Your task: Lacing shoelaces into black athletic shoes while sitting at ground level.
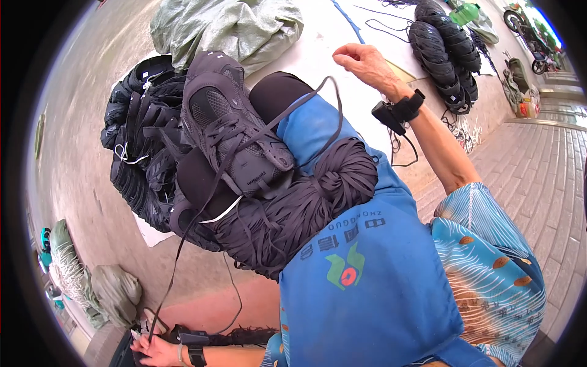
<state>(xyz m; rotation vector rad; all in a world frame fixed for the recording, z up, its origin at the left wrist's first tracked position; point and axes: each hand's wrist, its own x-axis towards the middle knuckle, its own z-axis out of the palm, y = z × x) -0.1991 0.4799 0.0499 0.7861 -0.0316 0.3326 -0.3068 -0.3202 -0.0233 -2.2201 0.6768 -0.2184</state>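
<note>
On my lap, a dark grey sneaker upper [229,122] with a mesh toe rests, partly laced. Its dark lace [195,223] runs down to the lower left, where my left hand [158,351] pinches the far part. Another stretch of lace arches up beyond my knee and curves back down. Near the top, my right hand [365,63] is raised with thumb and fingers drawn together; no lace shows at its fingertips. A thick knotted bundle of dark laces [306,205] lies across my lap, over the blue apron [373,293], below the sneaker.
Piled dark shoe uppers [140,134] stand at the left, a pale green woven sack [226,30] beyond them. More bundled black uppers [445,55] lie at the far right, near white laces [469,133]. Grey sacks [115,292] lie at lower left; a motorbike [526,37] stands at upper right.
</note>
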